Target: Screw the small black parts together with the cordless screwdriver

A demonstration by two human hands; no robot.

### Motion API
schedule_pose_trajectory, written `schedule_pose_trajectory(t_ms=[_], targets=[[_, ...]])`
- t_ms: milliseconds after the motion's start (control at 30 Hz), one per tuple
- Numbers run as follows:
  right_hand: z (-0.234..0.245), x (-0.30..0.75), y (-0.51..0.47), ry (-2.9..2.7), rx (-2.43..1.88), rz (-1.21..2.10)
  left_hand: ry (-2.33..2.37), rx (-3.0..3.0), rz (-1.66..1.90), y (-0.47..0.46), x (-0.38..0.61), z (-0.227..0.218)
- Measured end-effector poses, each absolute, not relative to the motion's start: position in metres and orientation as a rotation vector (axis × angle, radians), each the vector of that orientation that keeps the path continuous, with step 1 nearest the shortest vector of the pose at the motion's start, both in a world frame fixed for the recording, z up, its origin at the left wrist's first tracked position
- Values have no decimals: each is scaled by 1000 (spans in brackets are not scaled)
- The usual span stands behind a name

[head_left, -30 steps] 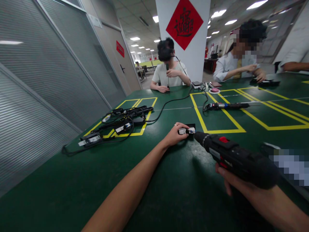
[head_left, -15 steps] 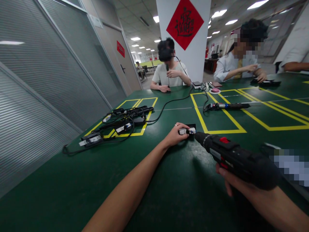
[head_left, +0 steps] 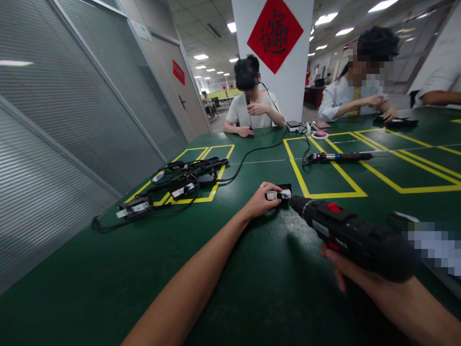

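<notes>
My right hand (head_left: 347, 266) is wrapped round a black cordless drill (head_left: 345, 230) with red switches, tilted so that its chuck points away to the upper left. My left hand (head_left: 264, 198) lies on the green table (head_left: 187, 259), its fingers closed on a small black and white part (head_left: 285, 194) whose kind I cannot make out. Beside that part is a flat black piece (head_left: 285, 187). The drill's front end comes close to the part's right side; whether they touch cannot be seen.
Black devices and cables (head_left: 187, 180) are heaped inside yellow tape at left. A pen-like tool (head_left: 345, 157) lies beyond the drill, near a cable. A tray-like object (head_left: 406, 216), partly blurred out, stands at right. Across the table sit co-workers, one person (head_left: 254, 103) holding a screwdriver-like tool.
</notes>
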State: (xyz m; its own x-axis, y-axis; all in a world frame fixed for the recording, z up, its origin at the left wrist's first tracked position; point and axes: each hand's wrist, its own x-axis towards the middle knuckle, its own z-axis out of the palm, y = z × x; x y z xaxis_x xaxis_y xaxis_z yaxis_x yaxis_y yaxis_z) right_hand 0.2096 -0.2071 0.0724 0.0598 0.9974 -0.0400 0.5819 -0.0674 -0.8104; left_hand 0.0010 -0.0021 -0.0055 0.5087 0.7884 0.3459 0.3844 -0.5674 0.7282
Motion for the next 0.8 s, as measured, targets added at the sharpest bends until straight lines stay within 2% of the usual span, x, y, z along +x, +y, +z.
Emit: schedule_pose_trajectory(t_ms=[800], targets=[[74, 209, -209, -1562, -1781, 874, 940, 2184, 908, -2, 0, -6]])
